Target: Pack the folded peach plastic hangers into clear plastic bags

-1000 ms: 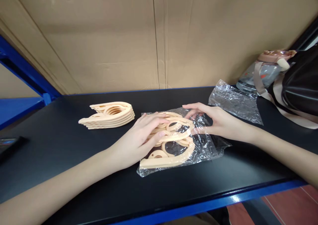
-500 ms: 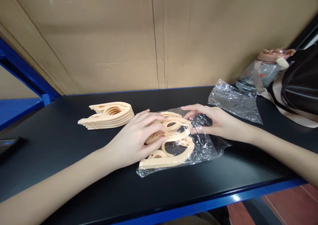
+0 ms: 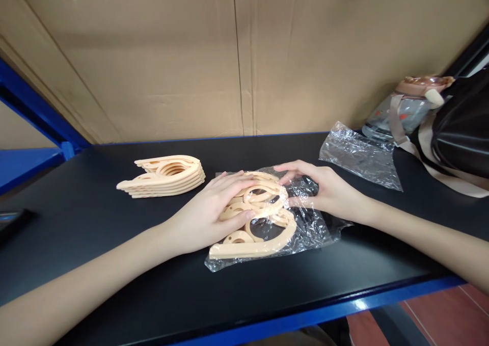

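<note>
A clear plastic bag [image 3: 313,226] lies on the black tabletop with several beige folded hangers [image 3: 267,246] inside it. My left hand [image 3: 208,211] rests across the left part of the bag, fingers stretched out over the hangers and thumb apart. At the bag's right side is my right hand [image 3: 324,188], its fingers and thumb spread and curved, the tips touching the film by the hangers' rounded ends. To the left of the bag stands a neat stack of similar beige folded hangers [image 3: 168,178], touched by neither hand.
A second clear plastic bag [image 3: 359,157] lies flat at the back right. Behind it are a strapped water bottle [image 3: 405,106] and a black bag [image 3: 464,122]. A dark flat device [image 3: 13,218] sits at the left edge. Cardboard [image 3: 164,55] walls the back; a blue edge [image 3: 305,315] borders the front.
The bag of hangers and both hands have shifted slightly left in view. My left hand's fingers have flattened over the hangers; my right hand stays at the bag's right side.
</note>
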A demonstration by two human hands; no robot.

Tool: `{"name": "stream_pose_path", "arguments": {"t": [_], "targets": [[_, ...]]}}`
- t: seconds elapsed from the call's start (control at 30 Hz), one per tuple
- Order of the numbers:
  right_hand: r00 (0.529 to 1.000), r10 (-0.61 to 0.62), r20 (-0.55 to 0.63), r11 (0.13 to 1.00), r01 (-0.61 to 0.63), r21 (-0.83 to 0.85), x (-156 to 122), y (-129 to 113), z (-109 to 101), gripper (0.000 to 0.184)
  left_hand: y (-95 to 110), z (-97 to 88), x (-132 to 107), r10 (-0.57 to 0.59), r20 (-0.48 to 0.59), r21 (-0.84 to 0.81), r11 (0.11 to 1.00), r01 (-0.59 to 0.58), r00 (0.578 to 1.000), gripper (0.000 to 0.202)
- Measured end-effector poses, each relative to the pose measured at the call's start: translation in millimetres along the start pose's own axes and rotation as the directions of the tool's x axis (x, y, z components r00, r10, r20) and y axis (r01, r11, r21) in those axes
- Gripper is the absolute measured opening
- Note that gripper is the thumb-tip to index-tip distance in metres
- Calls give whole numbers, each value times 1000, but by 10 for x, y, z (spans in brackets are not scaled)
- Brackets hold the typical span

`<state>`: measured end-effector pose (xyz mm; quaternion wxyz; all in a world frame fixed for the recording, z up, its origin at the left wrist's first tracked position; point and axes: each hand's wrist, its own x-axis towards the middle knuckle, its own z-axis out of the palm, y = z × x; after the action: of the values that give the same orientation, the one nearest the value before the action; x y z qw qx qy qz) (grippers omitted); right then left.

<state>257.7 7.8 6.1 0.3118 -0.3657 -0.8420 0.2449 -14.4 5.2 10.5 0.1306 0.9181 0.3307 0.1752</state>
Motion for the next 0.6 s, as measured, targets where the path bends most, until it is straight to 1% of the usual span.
{"name": "stream_pose_path", "arguments": {"t": [0.13, 0.2, 0.3, 0.33, 0.37, 0.43, 0.47, 0.5, 0.53, 0.6], "targets": [[1000, -18, 5, 1000, 18, -24, -5, -7, 29, 56, 10, -9, 1, -18, 26, 15, 1000, 18, 999, 53], [999, -28, 27, 996, 30, -88, -19, -36, 6, 57, 30, -35, 2, -16, 43, 28, 999, 15, 999, 53], [997, -37, 70, 975, 51, -216, -43, -94, -120, 62, 86, -87, -12, 31, 77, 53, 998, -35, 997, 51], [998, -33, 54, 968, 46, -245, -49, -104, -186, 63, 111, -100, -22, 58, 85, 61, 996, -63, 995, 51], [1000, -28, 13, 962, 30, -270, -50, -102, -260, 62, 138, -109, -34, 85, 93, 64, 994, -91, 992, 52], [995, -47, -92, 939, 12, -344, -41, -58, -418, 51, 195, -109, -60, 115, 102, 53, 991, -121, 988, 53], [992, -63, -107, 916, 14, -401, -32, -16, -493, 42, 222, -102, -72, 122, 111, 40, 991, -127, 986, 55], [992, -91, -93, 886, 38, -462, -20, 38, -560, 34, 246, -92, -82, 127, 125, 30, 991, -131, 984, 58], [993, -107, -50, 856, 66, -513, -8, 98, -616, 28, 267, -80, -89, 136, 143, 25, 990, -141, 980, 61], [993, -112, 43, 823, 117, -555, 12, 222, -687, 27, 293, -57, -96, 162, 181, 43, 984, -173, 970, 65]]}}
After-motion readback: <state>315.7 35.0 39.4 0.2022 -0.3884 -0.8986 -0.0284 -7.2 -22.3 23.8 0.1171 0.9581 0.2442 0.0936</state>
